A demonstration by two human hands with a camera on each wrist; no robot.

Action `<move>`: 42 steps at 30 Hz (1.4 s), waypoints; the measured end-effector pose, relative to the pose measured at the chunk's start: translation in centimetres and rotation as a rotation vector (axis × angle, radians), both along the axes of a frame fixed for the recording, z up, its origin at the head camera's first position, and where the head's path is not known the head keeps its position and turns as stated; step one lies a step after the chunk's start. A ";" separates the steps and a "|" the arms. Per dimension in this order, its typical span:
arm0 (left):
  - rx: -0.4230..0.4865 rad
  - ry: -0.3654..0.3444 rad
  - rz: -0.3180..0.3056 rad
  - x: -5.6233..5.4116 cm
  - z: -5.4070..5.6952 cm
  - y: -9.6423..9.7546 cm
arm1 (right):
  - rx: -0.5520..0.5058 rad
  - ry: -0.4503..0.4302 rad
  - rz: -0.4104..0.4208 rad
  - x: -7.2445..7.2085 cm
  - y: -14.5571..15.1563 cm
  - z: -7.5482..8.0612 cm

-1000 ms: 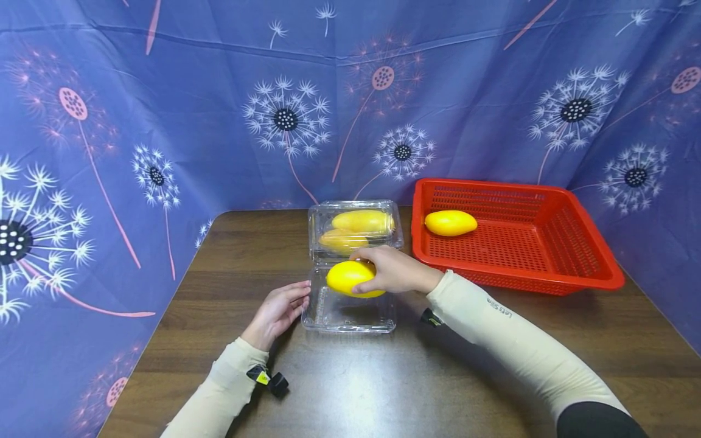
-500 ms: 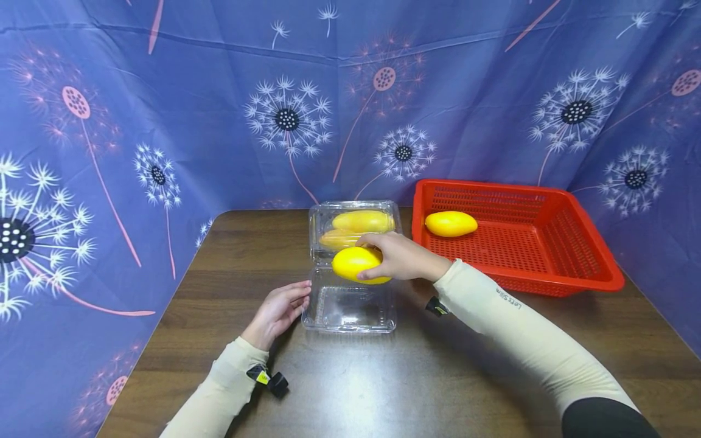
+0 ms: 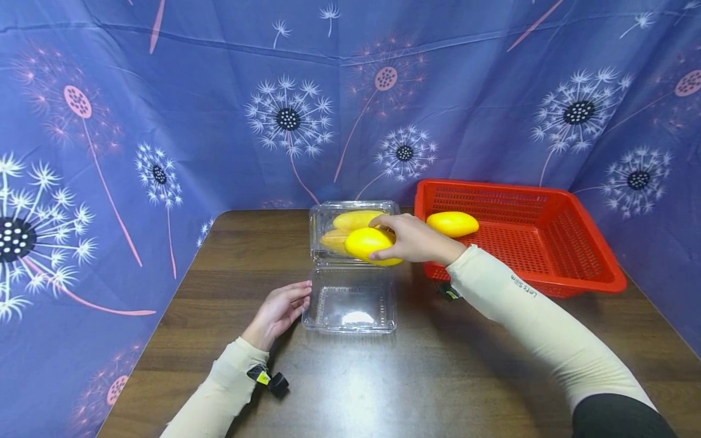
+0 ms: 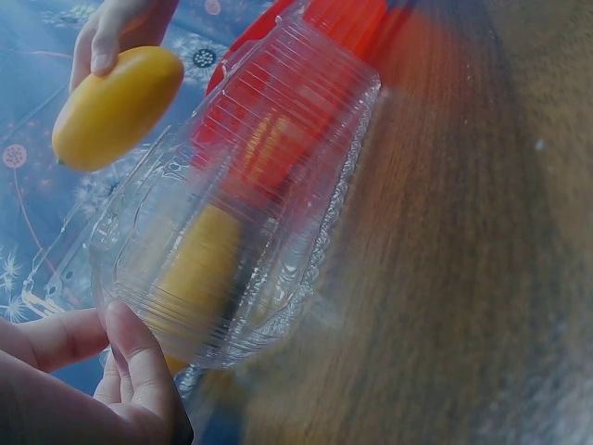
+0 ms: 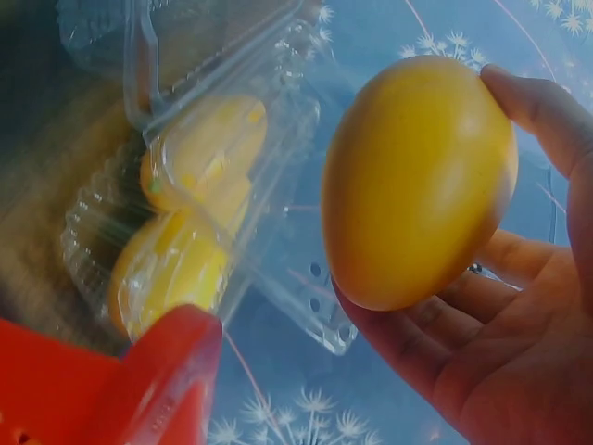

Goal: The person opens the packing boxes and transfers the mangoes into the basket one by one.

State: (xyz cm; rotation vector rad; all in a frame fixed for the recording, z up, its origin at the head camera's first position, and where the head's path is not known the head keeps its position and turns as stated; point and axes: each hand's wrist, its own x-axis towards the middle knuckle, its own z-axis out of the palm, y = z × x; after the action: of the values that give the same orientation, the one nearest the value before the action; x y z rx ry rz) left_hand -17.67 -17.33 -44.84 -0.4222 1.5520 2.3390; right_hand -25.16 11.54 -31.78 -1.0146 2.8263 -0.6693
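Observation:
A plump yellow mango [image 3: 366, 244] is gripped in my right hand [image 3: 414, 238], thumb on one side and fingers on the other. It is held up over the back half of a clear plastic clamshell container [image 3: 328, 316], which lies opened out on the table. Two more mangoes [image 3: 350, 221] show through the plastic of that back half. At the left edge of the front half is my left hand [image 3: 280, 310]. In the left wrist view, its thumb and forefinger pinch the clear rim [image 4: 113, 301].
A red perforated plastic basket [image 3: 520, 283] stands at the back right, beside the container, with one mango [image 3: 453, 224] at its left end. Behind the wooden table [image 3: 263, 243] hangs a blue dandelion-print cloth [image 3: 219, 121].
My right hand has lifted the mango away from the front half, moving it back and to the right over the back half. The left hand stays in place.

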 end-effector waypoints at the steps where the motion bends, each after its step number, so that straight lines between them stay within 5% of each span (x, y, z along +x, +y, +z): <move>1: 0.004 0.000 0.002 0.0 0.0 0.0 | -0.004 -0.005 -0.005 -0.1 0.1 0.1; 42: 0.015 0.005 -0.004 -0.1 -0.2 0.0 | -0.041 -0.050 -0.083 -3.5 4.2 1.2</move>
State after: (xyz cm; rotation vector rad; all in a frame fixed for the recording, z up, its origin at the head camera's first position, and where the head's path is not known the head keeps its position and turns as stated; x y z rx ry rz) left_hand -17.78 -17.37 -45.02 -0.4099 1.5355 2.3481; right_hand -28.63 15.75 -30.55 -0.8778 2.8357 -0.7525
